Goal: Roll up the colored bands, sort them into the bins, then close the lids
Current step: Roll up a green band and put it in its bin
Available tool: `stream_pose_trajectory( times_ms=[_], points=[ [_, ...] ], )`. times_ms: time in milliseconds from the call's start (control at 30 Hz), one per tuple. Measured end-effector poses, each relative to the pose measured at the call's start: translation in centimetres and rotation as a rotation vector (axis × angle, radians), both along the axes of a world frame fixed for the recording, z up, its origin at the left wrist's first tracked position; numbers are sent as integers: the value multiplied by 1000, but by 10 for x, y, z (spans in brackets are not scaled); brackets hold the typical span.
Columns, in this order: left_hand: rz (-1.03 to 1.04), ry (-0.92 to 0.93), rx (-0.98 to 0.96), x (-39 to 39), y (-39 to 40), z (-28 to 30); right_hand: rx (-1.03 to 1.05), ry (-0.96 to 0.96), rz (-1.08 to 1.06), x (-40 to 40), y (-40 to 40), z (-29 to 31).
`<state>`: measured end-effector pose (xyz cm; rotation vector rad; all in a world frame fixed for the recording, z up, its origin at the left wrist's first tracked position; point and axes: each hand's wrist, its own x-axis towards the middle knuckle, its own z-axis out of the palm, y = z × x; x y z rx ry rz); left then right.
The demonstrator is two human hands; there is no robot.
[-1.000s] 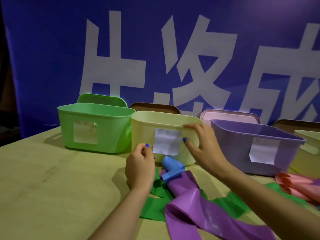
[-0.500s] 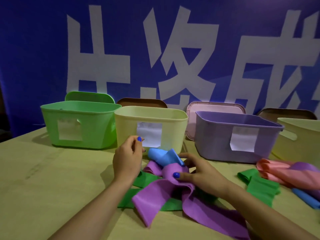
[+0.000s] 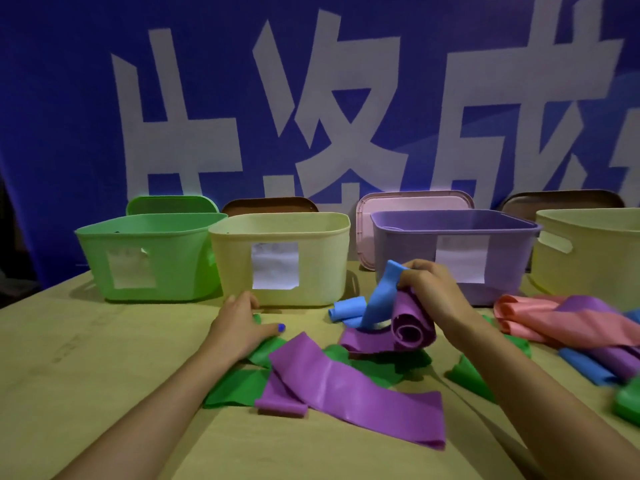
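My right hand (image 3: pixel 427 289) grips a rolled end of the purple band (image 3: pixel 412 323) together with a blue band (image 3: pixel 381 296), lifted just in front of the purple bin (image 3: pixel 512 258). The purple band's loose length (image 3: pixel 346 379) trails flat toward me over a green band (image 3: pixel 239 386). My left hand (image 3: pixel 239 323) rests flat on the green band in front of the yellow bin (image 3: pixel 322 265). A green bin (image 3: pixel 173 265) stands at the left, and a second yellow bin (image 3: pixel 595 258) at the right edge. All the bins are open.
Lids lean behind the bins: green (image 3: pixel 169 204), brown (image 3: pixel 270 204), pink (image 3: pixel 415 202) and another brown (image 3: pixel 561 200). A pile of pink (image 3: pixel 540 320), purple, blue and green bands lies at the right. A blue banner hangs behind the wooden table (image 3: pixel 86 358).
My right hand has lifted the purple band's end with the blue band and the end is now rolled. My left hand has dropped from a raised pinch onto the green band.
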<state>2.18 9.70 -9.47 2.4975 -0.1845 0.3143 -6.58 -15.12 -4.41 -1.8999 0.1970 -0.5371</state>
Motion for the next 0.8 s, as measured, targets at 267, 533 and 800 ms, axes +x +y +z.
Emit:
stream_pose_trajectory(
  times_ms=[267, 533, 800],
  points=[
    [-51, 150, -1046, -11, -5, 13, -621, 15, -222, -3, -6, -10],
    [-288, 429, -1366, -45, -27, 26, -724, -315, 256, -20, 47, -6],
    [-480, 590, -1311, -66, -34, 29, -389, -255, 356, -18, 63, -15]
  ],
)
